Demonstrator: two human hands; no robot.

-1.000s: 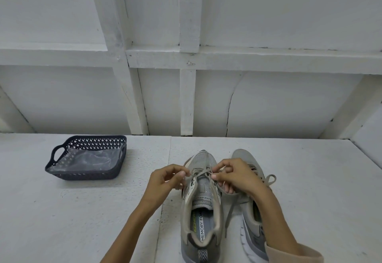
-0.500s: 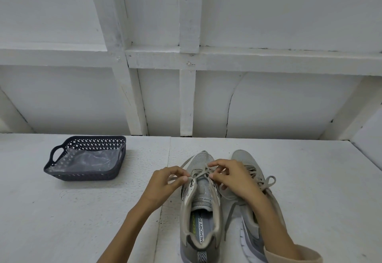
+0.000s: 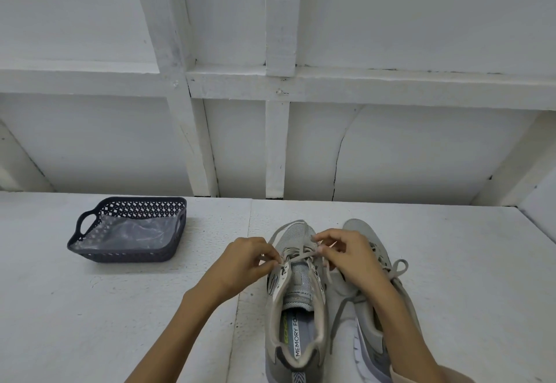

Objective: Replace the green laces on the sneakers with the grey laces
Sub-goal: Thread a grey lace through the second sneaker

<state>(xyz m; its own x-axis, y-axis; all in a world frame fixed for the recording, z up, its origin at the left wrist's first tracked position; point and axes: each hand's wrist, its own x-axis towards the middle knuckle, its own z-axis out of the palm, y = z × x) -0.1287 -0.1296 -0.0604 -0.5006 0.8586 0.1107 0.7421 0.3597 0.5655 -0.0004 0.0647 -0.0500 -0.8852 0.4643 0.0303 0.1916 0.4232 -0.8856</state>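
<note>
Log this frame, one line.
step: lacing; left hand: pinches flat grey lace; right hand: pinches same lace; shoe: beige mesh sneaker; neighbour sneaker: bow tied

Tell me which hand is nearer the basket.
Left. The left hand, right of the basket, pinches the lace at the sneaker; the right hand pinches it across the sneaker, farther from the basket.

left hand (image 3: pixel 240 262), right hand (image 3: pixel 352 257) pinching grey lace (image 3: pixel 301 256)
</note>
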